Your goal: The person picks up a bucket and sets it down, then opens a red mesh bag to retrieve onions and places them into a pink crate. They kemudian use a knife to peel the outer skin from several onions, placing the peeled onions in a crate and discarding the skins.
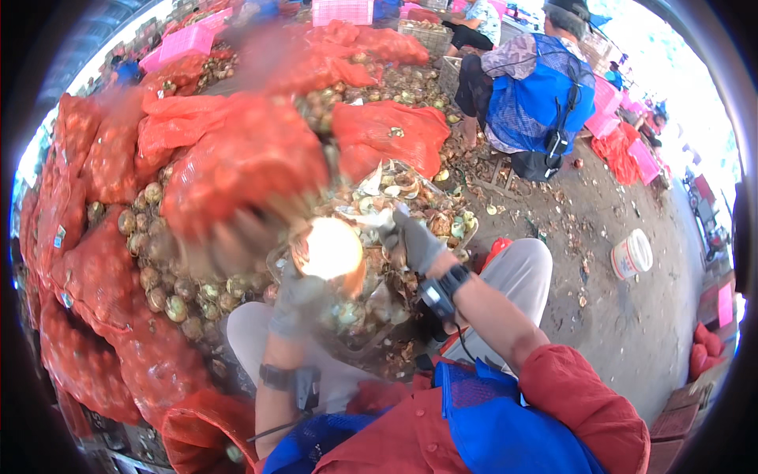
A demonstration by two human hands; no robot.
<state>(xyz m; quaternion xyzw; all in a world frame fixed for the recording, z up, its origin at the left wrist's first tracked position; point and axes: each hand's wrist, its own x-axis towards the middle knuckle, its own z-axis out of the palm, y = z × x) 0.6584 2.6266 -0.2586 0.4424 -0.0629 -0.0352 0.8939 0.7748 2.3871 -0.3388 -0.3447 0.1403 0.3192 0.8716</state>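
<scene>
My left hand (302, 299), in a grey glove, is closed round a large onion (332, 248). The onion's upper face is washed out by bright light, with brown skin showing at its left and lower edges. Just to the right, my gloved right hand (420, 243) has its fingers curled in. A pale, thin piece (371, 220) lies at its fingertips; whether it is peel or a blade I cannot tell. Below and beyond both hands is a heap of onion skins and trimmings (452, 215) in a basket between my knees.
Red mesh sacks of onions (99, 261) pile up on the left, with loose onions (178, 306) beside them. Another red sack (391, 136) lies ahead. A person in a blue vest (541, 103) sits at the far right. A white bucket (632, 254) stands on the scrap-strewn floor.
</scene>
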